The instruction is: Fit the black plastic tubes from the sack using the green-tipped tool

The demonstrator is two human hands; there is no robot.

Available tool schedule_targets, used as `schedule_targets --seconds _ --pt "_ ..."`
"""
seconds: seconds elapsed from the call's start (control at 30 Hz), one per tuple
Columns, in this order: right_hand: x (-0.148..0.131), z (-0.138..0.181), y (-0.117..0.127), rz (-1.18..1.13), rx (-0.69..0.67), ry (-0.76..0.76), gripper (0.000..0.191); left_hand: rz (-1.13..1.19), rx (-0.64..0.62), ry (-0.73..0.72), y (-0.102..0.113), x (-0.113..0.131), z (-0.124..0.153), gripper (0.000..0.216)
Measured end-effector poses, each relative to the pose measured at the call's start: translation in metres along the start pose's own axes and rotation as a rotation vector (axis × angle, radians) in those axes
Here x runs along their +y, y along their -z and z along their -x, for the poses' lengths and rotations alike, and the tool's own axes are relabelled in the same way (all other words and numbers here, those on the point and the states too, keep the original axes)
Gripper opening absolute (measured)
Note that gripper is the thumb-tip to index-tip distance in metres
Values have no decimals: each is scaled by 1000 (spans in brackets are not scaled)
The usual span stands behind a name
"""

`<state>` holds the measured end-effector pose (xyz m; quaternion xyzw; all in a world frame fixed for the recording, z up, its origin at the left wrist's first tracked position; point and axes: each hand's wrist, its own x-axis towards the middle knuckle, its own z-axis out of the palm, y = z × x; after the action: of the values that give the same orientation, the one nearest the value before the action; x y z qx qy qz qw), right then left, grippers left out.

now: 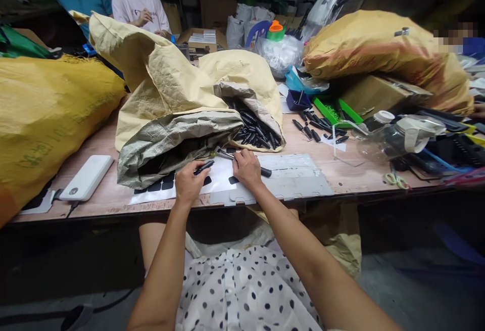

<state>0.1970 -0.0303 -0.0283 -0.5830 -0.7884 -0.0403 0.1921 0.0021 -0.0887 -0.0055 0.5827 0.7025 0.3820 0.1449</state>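
My left hand is closed around a short black stick-shaped part at the near edge of the wooden table. My right hand is closed too, gripping a thin metal tool that points left; a black part pokes out from under its fingers. Both hands rest over a white sheet carrying black stickers. Just behind them an open yellow-grey sack spills several identical black parts.
A white power bank lies at left beside a full yellow sack. At right are a green tray, loose black parts, a clear jug, scissors and another sack. Two people sit at the far side.
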Motion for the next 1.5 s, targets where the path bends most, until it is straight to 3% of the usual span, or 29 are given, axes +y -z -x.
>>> schedule_targets --seconds 0.13,0.37,0.6,0.87,1.13,1.33,1.5 --pt "2 0 -1 1 1 7 25 -16 -127 -86 -12 -6 12 13" --pt "4 2 17 -52 -39 46 39 18 -200 -80 -14 -13 7 19" --pt "0 45 47 -260 -24 110 42 59 -216 -62 -15 -11 8 20" --pt "-7 74 51 -517 -28 127 39 127 -251 -57 -13 -12 7 18" --pt "-9 83 47 -375 -20 163 39 121 -239 -64 -14 -10 8 15" --pt "-3 83 52 -395 32 135 41 122 -224 -39 -16 -11 7 16" --pt "1 85 53 -355 -34 90 40 115 -230 -28 -17 -11 7 17"
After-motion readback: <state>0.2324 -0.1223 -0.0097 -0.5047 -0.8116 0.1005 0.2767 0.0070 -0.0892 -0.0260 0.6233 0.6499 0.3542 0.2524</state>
